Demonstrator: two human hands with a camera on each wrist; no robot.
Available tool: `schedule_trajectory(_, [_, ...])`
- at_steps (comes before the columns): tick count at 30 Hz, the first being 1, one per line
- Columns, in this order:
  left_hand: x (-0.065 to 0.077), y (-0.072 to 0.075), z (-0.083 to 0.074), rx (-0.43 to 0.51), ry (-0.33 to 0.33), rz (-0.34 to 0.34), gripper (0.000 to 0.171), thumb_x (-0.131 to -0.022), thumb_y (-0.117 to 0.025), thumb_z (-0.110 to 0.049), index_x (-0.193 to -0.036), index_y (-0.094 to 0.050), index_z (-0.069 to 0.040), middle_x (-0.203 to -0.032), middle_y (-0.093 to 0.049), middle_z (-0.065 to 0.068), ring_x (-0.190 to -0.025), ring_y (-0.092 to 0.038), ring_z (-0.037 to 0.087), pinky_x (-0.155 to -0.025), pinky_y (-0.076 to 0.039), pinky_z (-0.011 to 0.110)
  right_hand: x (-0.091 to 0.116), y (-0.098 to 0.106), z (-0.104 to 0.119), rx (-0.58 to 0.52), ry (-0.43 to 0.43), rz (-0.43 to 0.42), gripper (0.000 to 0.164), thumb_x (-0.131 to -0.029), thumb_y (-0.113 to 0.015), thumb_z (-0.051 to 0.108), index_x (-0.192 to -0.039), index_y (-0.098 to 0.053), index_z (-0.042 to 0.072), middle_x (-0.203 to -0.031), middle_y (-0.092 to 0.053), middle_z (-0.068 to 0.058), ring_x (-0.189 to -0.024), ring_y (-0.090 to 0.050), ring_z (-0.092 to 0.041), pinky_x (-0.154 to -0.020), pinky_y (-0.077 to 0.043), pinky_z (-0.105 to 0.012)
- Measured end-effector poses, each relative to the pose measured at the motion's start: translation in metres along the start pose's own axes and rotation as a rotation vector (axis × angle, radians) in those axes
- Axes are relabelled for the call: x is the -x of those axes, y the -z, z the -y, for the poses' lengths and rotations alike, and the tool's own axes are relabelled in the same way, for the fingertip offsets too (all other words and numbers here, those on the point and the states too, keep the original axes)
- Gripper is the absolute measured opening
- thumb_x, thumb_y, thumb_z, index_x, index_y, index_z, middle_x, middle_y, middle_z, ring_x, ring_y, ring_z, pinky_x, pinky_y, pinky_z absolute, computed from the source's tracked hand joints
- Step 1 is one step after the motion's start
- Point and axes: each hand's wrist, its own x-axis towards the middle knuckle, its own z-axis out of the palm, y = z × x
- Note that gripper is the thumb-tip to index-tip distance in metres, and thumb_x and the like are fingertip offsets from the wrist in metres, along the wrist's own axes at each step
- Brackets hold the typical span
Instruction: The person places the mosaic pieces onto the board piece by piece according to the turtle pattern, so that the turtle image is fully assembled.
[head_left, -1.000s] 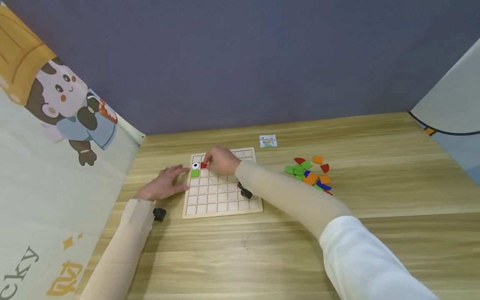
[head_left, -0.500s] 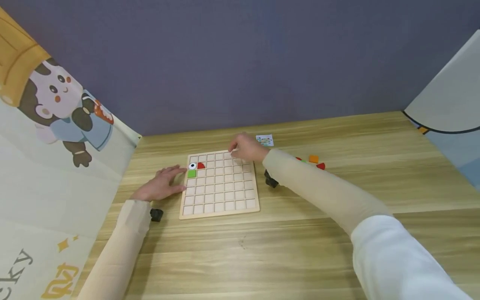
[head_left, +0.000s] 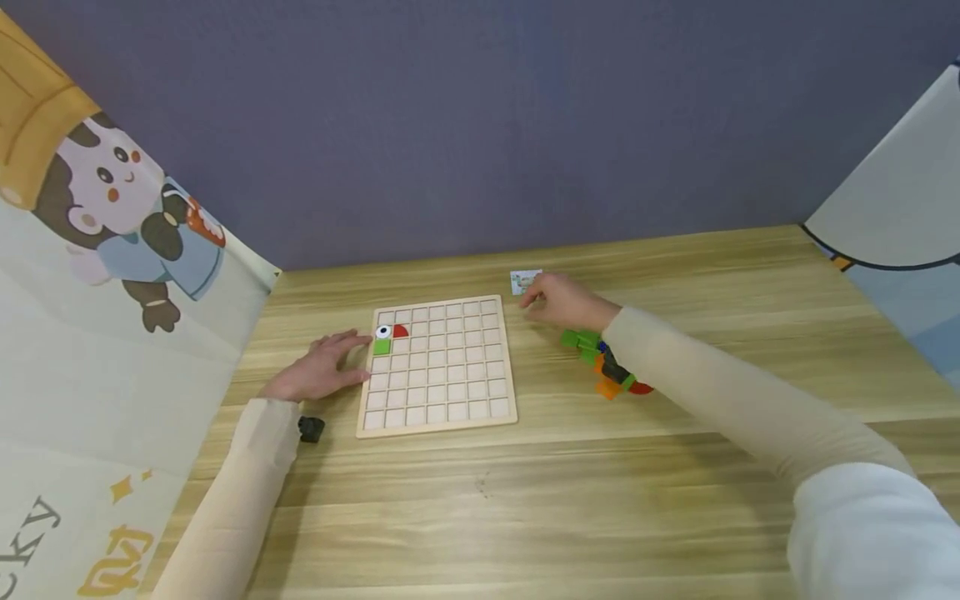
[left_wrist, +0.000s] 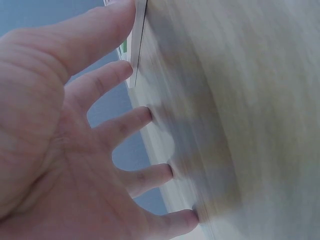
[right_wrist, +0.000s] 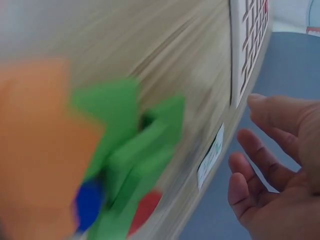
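Note:
A wooden grid board (head_left: pixel 438 364) lies on the table. At its upper left sit a white eye tile (head_left: pixel 384 332), a red quarter-round tile (head_left: pixel 401 331) and a green square tile (head_left: pixel 382 347). My left hand (head_left: pixel 318 367) rests with spread fingers at the board's left edge; in the left wrist view its thumb and index finger touch that edge. My right hand (head_left: pixel 564 302) hovers between the board and a pile of coloured tiles (head_left: pixel 585 342), just in front of a small picture card (head_left: pixel 522 282). Its fingers are loosely bent and hold nothing in the right wrist view.
Orange (right_wrist: pixel 45 150), green, blue and red pieces lie heaped right of the board, partly hidden by the right forearm. A dark partition (head_left: pixel 525 125) stands behind the table, and a printed cloth (head_left: pixel 112 350) hangs at the left.
My right hand has left the red tile on the board and moved right, past the board's edge towards the pile. The left hand has stayed at the board's edge.

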Motion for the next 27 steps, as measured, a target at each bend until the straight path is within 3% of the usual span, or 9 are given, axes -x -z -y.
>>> schedule_trajectory(4, [0.001, 0.001, -0.001, 0.001, 0.008, 0.011, 0.067, -0.092, -0.062, -0.033, -0.146, -0.034, -0.006, -0.151, -0.018, 0.027, -0.136, -0.012, 0.047, -0.107, -0.004, 0.063, 0.020, 0.009, -0.012, -0.004, -0.026, 0.014, 0.020, -0.087, -0.069, 0.011, -0.105, -0.071, 0.003, -0.111, -0.061, -0.012, -0.105, -0.055, -0.031, -0.090, -0.046, -0.046])
schedule_trajectory(9, [0.002, 0.001, 0.001, 0.007, 0.012, 0.018, 0.067, -0.092, -0.061, -0.036, -0.146, -0.034, -0.008, -0.151, -0.017, 0.027, -0.136, -0.012, 0.047, -0.106, -0.004, 0.064, 0.045, 0.018, -0.021, -0.023, -0.062, 0.027, 0.019, -0.087, -0.069, 0.009, -0.106, -0.072, 0.006, -0.108, -0.062, -0.007, -0.097, -0.057, -0.025, -0.083, -0.049, -0.043])
schedule_trajectory(16, [0.002, 0.001, 0.003, -0.002, 0.006, 0.016, 0.067, -0.092, -0.061, -0.037, -0.146, -0.034, -0.008, -0.151, -0.018, 0.027, -0.137, -0.012, 0.046, -0.106, -0.004, 0.063, 0.071, 0.022, -0.038, 0.061, -0.006, 0.028, 0.015, -0.082, -0.072, 0.002, -0.096, -0.075, 0.009, -0.098, -0.067, -0.002, -0.091, -0.060, -0.022, -0.079, -0.051, -0.040])
schedule_trajectory(21, [0.004, 0.001, 0.002, 0.006, 0.006, 0.017, 0.067, -0.092, -0.061, -0.036, -0.146, -0.034, -0.008, -0.151, -0.017, 0.027, -0.137, -0.012, 0.046, -0.106, -0.003, 0.064, 0.085, 0.018, -0.040, 0.112, -0.010, 0.036, 0.016, -0.079, -0.078, 0.013, -0.096, -0.076, 0.012, -0.096, -0.065, 0.000, -0.087, -0.054, -0.022, -0.075, -0.046, -0.040])
schedule_trajectory(27, [0.004, 0.001, 0.001, 0.008, 0.001, 0.017, 0.067, -0.092, -0.062, -0.036, -0.146, -0.034, -0.007, -0.151, -0.018, 0.028, -0.136, -0.012, 0.048, -0.106, -0.004, 0.065, 0.092, 0.013, -0.039, 0.095, -0.098, 0.019, 0.016, -0.081, -0.076, 0.021, -0.095, -0.075, 0.013, -0.097, -0.063, -0.002, -0.085, -0.049, -0.023, -0.073, -0.044, -0.039])
